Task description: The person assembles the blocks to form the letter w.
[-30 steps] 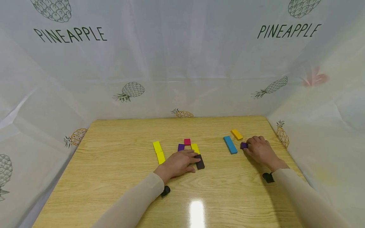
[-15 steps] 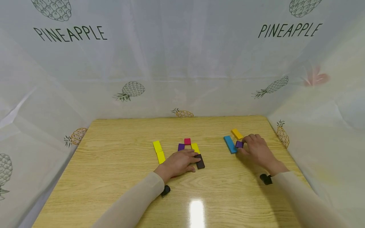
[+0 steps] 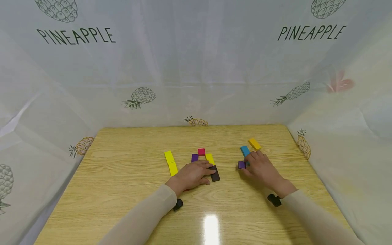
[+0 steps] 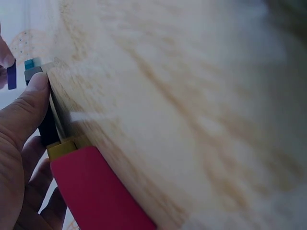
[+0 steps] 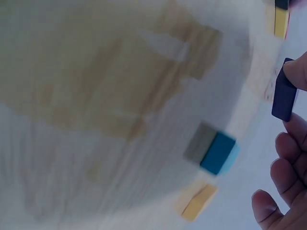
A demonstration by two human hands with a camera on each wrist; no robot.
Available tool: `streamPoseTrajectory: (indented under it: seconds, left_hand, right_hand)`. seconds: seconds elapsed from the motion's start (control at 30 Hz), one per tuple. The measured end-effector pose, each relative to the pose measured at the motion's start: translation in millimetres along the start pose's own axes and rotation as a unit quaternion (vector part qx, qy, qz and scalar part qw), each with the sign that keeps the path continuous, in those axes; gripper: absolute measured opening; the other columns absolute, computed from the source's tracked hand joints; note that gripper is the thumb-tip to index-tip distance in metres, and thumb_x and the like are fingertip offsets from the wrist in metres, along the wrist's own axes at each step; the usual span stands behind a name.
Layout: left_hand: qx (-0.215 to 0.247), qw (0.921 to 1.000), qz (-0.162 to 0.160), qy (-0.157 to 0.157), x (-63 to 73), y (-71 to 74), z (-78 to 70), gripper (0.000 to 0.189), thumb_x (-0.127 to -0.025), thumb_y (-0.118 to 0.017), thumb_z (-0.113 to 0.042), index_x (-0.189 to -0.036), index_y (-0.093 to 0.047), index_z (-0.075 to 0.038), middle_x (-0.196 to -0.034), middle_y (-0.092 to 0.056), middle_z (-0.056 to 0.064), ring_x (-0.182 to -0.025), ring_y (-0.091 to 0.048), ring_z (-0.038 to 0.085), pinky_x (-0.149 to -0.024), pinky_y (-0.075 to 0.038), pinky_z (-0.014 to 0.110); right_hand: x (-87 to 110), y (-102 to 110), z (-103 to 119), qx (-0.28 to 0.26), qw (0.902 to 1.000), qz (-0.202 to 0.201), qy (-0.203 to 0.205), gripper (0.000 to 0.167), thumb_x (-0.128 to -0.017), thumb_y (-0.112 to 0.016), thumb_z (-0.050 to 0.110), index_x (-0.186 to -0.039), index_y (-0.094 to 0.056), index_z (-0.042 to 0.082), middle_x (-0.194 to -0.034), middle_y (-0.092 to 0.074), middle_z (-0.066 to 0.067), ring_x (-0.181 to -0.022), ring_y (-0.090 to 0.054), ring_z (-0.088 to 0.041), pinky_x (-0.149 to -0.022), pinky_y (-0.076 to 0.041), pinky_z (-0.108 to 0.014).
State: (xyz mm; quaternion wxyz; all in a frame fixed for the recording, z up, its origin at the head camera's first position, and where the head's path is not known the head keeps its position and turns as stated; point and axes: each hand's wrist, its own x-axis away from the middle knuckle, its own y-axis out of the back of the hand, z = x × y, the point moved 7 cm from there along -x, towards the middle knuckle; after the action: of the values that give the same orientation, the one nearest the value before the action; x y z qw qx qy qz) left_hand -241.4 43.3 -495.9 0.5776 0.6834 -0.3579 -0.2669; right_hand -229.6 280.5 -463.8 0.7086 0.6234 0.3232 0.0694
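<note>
My right hand (image 3: 261, 170) pinches a small purple block (image 3: 242, 164) between thumb and fingers; in the right wrist view the purple block (image 5: 285, 91) appears raised off the table. My left hand (image 3: 193, 175) lies over a group of blocks, fingers reaching across to a black block (image 3: 215, 174). Its thumb (image 4: 36, 88) touches the black block in the left wrist view, where a red block (image 4: 98, 191) shows close up. Beside the left fingers lie a yellow block (image 3: 209, 159), a second purple block (image 3: 194, 158) and a small red block (image 3: 201, 152). The hand hides part of the group.
A blue block (image 3: 245, 150), partly behind the right hand, and an orange-yellow block (image 3: 255, 144) lie at the right. Left of the group, two yellow blocks (image 3: 171, 163) stand end to end. A pineapple-print curtain (image 3: 196, 68) surrounds the wooden table (image 3: 122, 197).
My right hand has carried the purple block leftward, past the blue block and nearer the group. The left hand has stayed in place.
</note>
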Motion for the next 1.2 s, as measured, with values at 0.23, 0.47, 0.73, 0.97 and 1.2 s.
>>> streamPoseTrajectory:
  seconds: [0.23,0.47,0.73,0.97,1.2]
  left_hand:
    - [0.004,1.0000,-0.008,-0.001,0.9,1.2,0.0,0.052,-0.103,-0.068,-0.043,-0.150,-0.062,-0.022,-0.159,-0.055,0.001,-0.153,-0.044,0.022,-0.127,-0.036,0.039]
    - [0.001,1.0000,-0.005,0.004,0.0,0.7,0.4,0.051,-0.103,-0.067,-0.044,-0.150,-0.062,-0.024,-0.159,-0.054,-0.001,-0.154,-0.043,0.021,-0.127,-0.036,0.038]
    - [0.001,1.0000,-0.002,0.005,-0.2,-1.7,2.0,0.051,-0.104,-0.064,-0.046,-0.150,-0.062,-0.025,-0.160,-0.053,-0.002,-0.154,-0.042,0.020,-0.128,-0.035,0.037]
    - [0.013,0.9999,-0.003,0.004,0.5,-0.6,1.1,0.050,-0.105,-0.064,-0.044,-0.150,-0.062,-0.024,-0.160,-0.053,-0.002,-0.155,-0.041,0.020,-0.128,-0.035,0.038]
    - [0.011,0.9999,-0.003,0.006,0.0,-0.4,0.5,0.050,-0.105,-0.064,-0.045,-0.150,-0.062,-0.023,-0.160,-0.053,-0.002,-0.154,-0.042,0.020,-0.128,-0.034,0.037]
  right_hand:
    - [-1.4,-8,25,0.001,0.9991,-0.006,0.042,0.035,-0.084,-0.089,0.025,-0.101,-0.066,0.005,-0.098,-0.062,-0.007,-0.089,-0.054,-0.025,-0.072,-0.050,-0.043]
    - [-1.3,-18,42,0.001,0.9987,0.027,0.044,0.032,-0.089,-0.084,0.031,-0.100,-0.067,0.007,-0.095,-0.062,-0.003,-0.088,-0.049,-0.021,-0.072,-0.044,-0.035]
    - [-1.1,-25,61,-0.013,0.9977,0.052,0.042,0.029,-0.090,-0.081,0.035,-0.101,-0.069,0.012,-0.094,-0.061,0.002,-0.087,-0.048,-0.016,-0.073,-0.041,-0.033]
    - [0.8,-26,71,-0.016,0.9969,0.046,0.062,0.030,-0.090,-0.082,0.036,-0.102,-0.069,0.012,-0.094,-0.059,0.004,-0.087,-0.046,-0.014,-0.073,-0.037,-0.030]
    - [1.5,-25,77,-0.021,0.9962,0.048,0.070,0.030,-0.090,-0.082,0.035,-0.103,-0.069,0.011,-0.097,-0.061,0.002,-0.089,-0.049,-0.016,-0.074,-0.040,-0.032]
